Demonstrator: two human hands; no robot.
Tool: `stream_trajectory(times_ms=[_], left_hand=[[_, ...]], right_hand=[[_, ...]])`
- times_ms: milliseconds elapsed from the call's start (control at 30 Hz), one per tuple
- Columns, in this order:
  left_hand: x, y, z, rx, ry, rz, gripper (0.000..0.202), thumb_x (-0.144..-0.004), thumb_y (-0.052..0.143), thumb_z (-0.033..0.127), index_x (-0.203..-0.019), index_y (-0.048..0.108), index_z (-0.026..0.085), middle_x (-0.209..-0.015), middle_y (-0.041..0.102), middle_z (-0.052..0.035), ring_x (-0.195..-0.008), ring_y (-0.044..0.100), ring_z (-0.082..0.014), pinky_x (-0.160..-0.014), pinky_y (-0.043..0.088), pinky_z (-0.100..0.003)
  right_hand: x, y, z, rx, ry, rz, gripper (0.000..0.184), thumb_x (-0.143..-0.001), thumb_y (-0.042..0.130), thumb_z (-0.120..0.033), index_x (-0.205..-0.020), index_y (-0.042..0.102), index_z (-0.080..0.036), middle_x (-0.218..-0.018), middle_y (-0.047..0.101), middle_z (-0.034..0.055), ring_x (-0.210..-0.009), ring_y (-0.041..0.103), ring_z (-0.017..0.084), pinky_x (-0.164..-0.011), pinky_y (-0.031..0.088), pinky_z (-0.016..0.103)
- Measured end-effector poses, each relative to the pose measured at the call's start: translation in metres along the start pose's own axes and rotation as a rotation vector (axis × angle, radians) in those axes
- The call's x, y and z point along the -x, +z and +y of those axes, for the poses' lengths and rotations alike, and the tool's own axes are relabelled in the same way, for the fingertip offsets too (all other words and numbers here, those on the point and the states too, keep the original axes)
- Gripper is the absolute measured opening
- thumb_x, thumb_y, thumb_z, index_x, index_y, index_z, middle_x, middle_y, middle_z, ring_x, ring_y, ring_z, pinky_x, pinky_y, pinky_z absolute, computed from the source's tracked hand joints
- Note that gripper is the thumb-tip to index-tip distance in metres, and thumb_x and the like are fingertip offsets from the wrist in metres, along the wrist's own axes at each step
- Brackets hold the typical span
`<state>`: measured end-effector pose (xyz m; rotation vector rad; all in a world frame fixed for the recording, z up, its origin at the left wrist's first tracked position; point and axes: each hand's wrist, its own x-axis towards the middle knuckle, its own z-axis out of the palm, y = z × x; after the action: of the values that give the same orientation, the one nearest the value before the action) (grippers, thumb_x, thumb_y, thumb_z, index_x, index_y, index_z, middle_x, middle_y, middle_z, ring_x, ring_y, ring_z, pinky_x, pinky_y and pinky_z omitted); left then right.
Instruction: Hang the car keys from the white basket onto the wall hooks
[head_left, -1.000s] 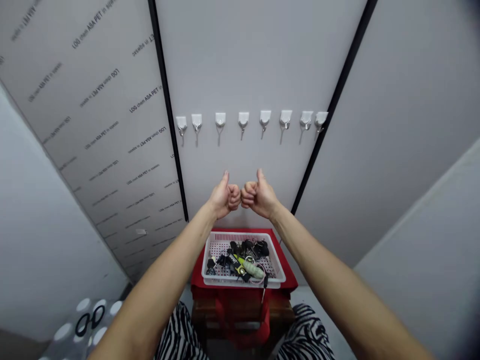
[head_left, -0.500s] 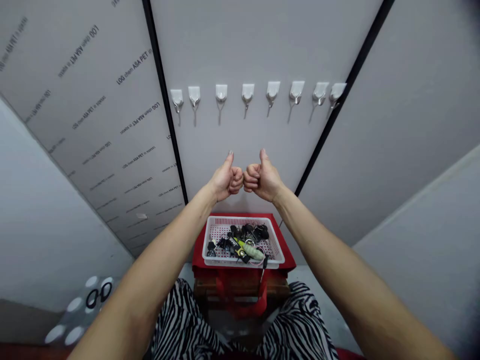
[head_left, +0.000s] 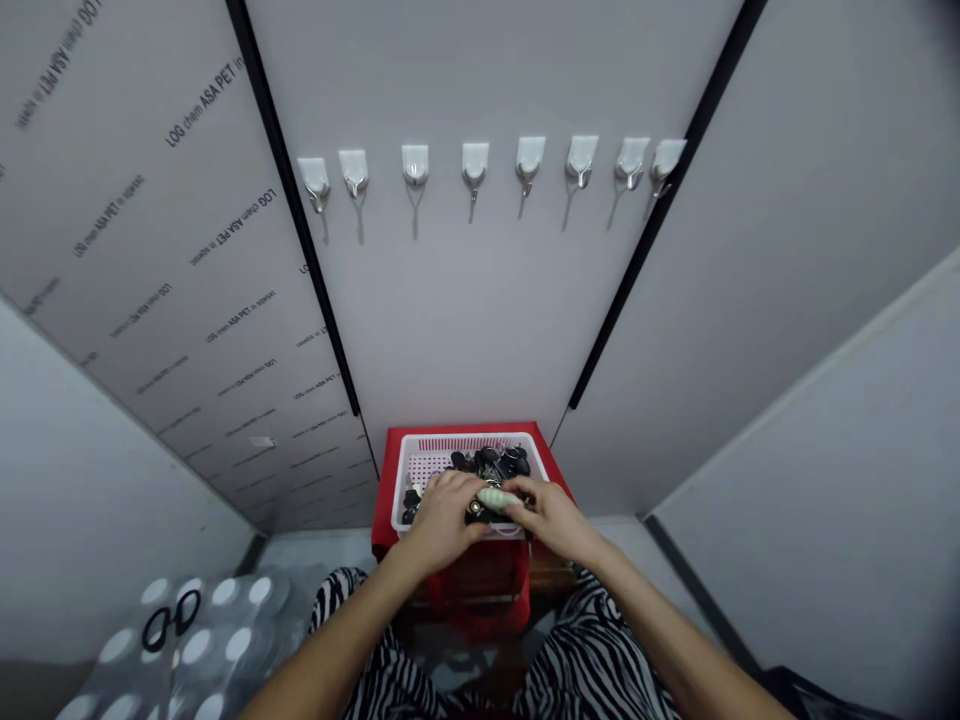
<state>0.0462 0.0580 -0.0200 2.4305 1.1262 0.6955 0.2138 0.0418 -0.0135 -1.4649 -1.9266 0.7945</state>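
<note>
Under the wall's hooks [head_left: 475,163], in the white basket [head_left: 399,470], the right hand [head_left: 555,518] pinches a pale green fob [head_left: 498,497], the left hand [head_left: 442,518] curled beside it, grip hidden; rings snagged in the dark tangle [head_left: 495,462] beyond the fingertips [head_left: 527,489] might drag others out.

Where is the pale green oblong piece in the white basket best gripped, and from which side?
Pinch the pale green piece across its narrow width near the middle, from above. It lies left to right on top of the dark pile, its upper side bare. The left hand and right hand sit at its ends, and the basket walls likely block a sideways approach.
</note>
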Motion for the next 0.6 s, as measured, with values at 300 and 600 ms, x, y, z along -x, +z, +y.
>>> stream_trajectory(times_ms=[300, 600], left_hand=[[-0.002, -0.019, -0.022, 0.112, -0.17, 0.018, 0.031, -0.049, 0.058, 0.03, -0.078, 0.052, 0.02, -0.079, 0.053, -0.001, -0.076, 0.046, -0.0156, -0.066, 0.034, -0.025], [-0.038, -0.051, -0.005, 0.52, -0.223, 0.027, 0.023, -0.053, 0.054, 0.021, -0.075, 0.051, 0.016, -0.06, 0.048, 0.0029, -0.054, 0.043, -0.0074, -0.049, 0.032, -0.018]], right_hand=[[-0.017, -0.003, -0.018, -0.138, -0.016, 0.17, 0.02, -0.063, 0.045, -0.029, -0.076, 0.052, -0.016, -0.072, 0.053, 0.0026, -0.068, 0.047, 0.013, -0.062, 0.036, 0.024], [-0.034, 0.013, -0.041, 0.061, -0.189, 0.038, 0.013, -0.06, 0.048, -0.021, -0.07, 0.055, -0.018, -0.068, 0.053, 0.002, -0.067, 0.046, 0.014, -0.063, 0.033, 0.026]])
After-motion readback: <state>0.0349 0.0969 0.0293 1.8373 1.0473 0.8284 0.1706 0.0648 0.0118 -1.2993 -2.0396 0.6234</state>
